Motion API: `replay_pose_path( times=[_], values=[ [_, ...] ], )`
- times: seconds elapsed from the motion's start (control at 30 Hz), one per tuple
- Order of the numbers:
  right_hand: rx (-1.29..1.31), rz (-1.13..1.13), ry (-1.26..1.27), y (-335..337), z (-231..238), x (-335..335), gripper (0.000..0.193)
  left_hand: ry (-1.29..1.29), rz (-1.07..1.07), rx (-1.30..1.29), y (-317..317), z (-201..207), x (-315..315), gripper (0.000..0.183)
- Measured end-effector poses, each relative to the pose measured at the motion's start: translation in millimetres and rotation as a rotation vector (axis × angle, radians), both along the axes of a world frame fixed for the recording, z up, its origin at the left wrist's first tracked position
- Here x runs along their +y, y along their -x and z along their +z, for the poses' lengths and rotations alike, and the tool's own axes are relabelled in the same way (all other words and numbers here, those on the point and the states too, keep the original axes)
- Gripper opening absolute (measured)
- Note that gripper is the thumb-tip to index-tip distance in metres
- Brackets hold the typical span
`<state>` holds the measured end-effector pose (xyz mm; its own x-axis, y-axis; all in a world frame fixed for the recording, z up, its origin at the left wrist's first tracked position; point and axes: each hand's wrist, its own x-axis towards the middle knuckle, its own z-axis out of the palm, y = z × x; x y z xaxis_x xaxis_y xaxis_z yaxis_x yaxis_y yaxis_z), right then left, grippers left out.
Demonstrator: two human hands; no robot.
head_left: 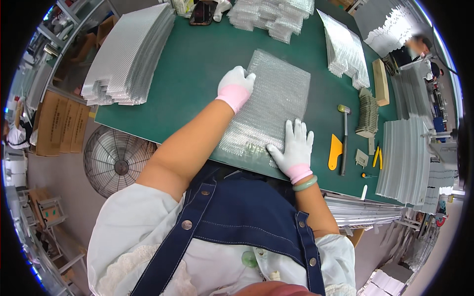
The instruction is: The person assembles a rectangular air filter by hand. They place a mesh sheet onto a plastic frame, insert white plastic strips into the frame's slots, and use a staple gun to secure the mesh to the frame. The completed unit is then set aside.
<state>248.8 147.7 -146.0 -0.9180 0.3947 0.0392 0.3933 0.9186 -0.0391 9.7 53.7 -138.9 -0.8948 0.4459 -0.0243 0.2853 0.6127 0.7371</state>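
Observation:
A clear bubble-wrap bag (282,86) lies flat on the green tabletop in front of me, slightly tilted, its near end close to the table edge. My left hand (236,90), in a white glove with a pink cuff, is closed at the bag's left edge and appears to grip it. The fingers are curled, so the pinched part is hidden. My right hand (297,148), gloved the same way, lies on the near right corner of the bag with its fingers spread.
Dimpled silvery sheets (131,54) are stacked left; more bubble wrap (271,15) lies at the back beside a phone (203,13). On the right are a hammer (344,133), a yellow scraper (335,152), yellow-handled pliers (377,157) and a wooden block (380,82). A fan (118,165) stands below left.

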Motion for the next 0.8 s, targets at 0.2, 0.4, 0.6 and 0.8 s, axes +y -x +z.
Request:
replay_pose_path(
  times=[0.2, 0.4, 0.6, 0.8],
  values=[
    [0.019, 0.004, 0.048, 1, 4, -1, 0.091, 0.073, 0.017, 0.095, -2, -9, 2, 0.036],
    [-0.003, -0.01, 0.05, 0, 1, 1, 0.092, -0.05, 0.024, 0.204, -10, -22, -5, 0.031],
    [-0.03, -0.013, 0.06, 2, 3, 4, 0.092, 0.108, -0.017, 0.206, -7, -17, -1, 0.029],
    [-0.028, -0.01, 0.071, 2, 5, 5, 0.093, 0.34, 0.077, 0.521, -19, -16, 6, 0.029]
  ],
)
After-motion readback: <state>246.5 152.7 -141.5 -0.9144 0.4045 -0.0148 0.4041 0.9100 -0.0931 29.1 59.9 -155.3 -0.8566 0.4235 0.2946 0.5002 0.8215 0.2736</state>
